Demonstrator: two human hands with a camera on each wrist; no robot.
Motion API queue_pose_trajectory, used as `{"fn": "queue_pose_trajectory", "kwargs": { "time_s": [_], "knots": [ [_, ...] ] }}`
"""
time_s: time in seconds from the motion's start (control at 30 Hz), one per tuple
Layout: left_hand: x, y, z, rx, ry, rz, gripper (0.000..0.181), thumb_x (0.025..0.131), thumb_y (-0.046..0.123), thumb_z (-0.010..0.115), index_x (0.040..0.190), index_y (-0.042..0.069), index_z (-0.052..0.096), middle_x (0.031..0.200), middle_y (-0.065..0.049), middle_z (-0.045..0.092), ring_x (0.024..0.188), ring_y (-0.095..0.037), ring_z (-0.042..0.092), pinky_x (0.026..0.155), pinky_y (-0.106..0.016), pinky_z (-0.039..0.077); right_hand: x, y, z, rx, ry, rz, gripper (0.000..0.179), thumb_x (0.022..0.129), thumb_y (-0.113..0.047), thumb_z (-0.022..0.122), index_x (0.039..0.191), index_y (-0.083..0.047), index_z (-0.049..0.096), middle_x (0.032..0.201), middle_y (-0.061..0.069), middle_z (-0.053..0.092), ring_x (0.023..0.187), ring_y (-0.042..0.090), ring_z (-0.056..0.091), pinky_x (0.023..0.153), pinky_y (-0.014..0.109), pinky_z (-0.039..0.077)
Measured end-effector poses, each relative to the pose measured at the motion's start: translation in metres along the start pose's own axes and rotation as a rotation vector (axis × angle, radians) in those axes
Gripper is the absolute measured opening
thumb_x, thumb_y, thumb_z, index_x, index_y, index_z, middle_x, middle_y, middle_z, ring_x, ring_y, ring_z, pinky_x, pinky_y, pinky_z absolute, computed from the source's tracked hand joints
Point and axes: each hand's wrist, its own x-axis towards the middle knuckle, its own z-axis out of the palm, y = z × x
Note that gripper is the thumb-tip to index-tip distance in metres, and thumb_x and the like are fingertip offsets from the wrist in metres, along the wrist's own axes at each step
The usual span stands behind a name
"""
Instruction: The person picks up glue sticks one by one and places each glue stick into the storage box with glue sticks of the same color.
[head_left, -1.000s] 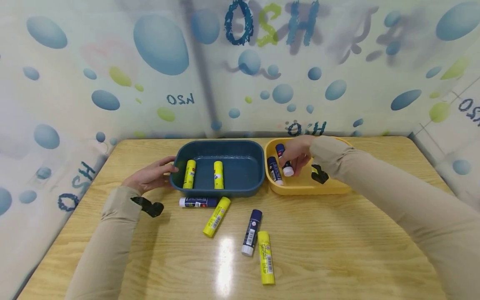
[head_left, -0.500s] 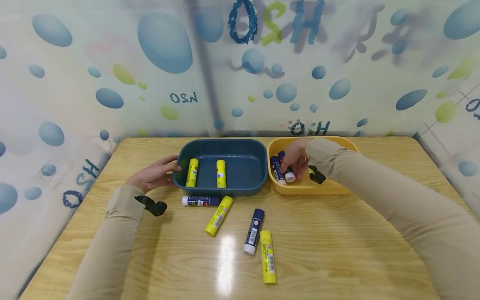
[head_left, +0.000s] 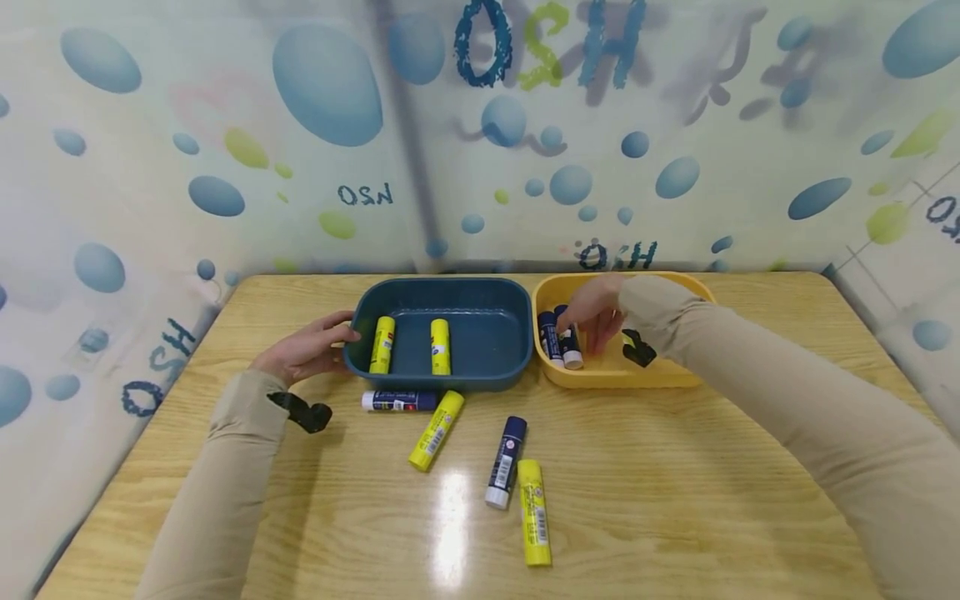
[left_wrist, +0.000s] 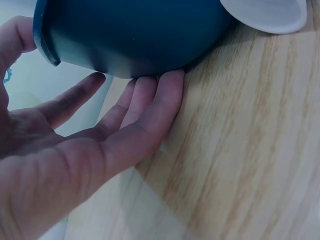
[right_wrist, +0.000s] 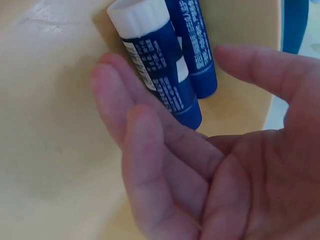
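Observation:
At the left end of a dark blue bin (head_left: 480,385), my left hand (head_left: 307,350) holds its wall. The left wrist view shows the thumb at the rim and fingertips (left_wrist: 172,82) against the outer side. My right hand (head_left: 596,308) is inside the yellow bin (head_left: 637,379), thumb and fingers apart, close over two navy glue sticks. One navy glue stick (right_wrist: 190,45) lies along the bin's left side; the other navy glue stick (right_wrist: 160,70) lies beside it, white end toward the front. Two yellow glue sticks (head_left: 382,345) (head_left: 440,347) lie in the blue bin.
On the wooden table (head_left: 675,483), a navy glue stick (head_left: 399,401) lies along the blue bin's front. A yellow glue stick (head_left: 437,431), another navy glue stick (head_left: 506,462) and another yellow glue stick (head_left: 534,512) lie nearer the front. A patterned wall covering (head_left: 480,167) stands behind.
My right hand has lowered the second navy glue stick beside the first in the yellow bin and let it go. My left hand stays at the blue bin.

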Motion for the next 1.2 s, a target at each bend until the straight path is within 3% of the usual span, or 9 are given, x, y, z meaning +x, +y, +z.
{"fn": "queue_pose_trajectory", "kwargs": {
  "time_s": [0.53, 0.83, 1.2],
  "knots": [
    [-0.002, 0.001, 0.001, 0.012, 0.003, -0.011, 0.065, 0.099, 0.013, 0.045, 0.152, 0.005, 0.009, 0.128, -0.019, 0.034, 0.097, -0.022, 0.056, 0.085, -0.039, 0.05, -0.014, 0.027, -0.016, 0.119, 0.064, -0.064, 0.052, 0.099, -0.039, 0.048, 0.122, 0.007, 0.052, 0.099, 0.014, 0.07, 0.085, 0.022, 0.069, 0.074, 0.028, 0.053],
    [-0.001, 0.001, 0.002, 0.018, 0.014, -0.014, 0.065, 0.1, 0.014, 0.045, 0.153, 0.005, 0.008, 0.135, -0.022, 0.03, 0.097, -0.02, 0.056, 0.085, -0.039, 0.05, -0.027, 0.036, -0.019, 0.159, 0.093, -0.102, 0.05, 0.098, -0.038, 0.051, 0.12, 0.007, 0.052, 0.093, 0.011, 0.071, 0.072, 0.015, 0.068, 0.065, 0.023, 0.051],
    [-0.001, 0.001, 0.003, 0.012, 0.012, -0.02, 0.067, 0.1, 0.013, 0.043, 0.154, 0.005, 0.005, 0.136, -0.021, 0.029, 0.096, -0.019, 0.055, 0.086, -0.038, 0.05, -0.065, 0.022, 0.001, 0.14, 0.116, -0.263, 0.048, 0.099, -0.036, 0.053, 0.123, 0.006, 0.055, 0.098, 0.01, 0.069, 0.093, 0.026, 0.066, 0.079, 0.03, 0.052]
  ]
}}
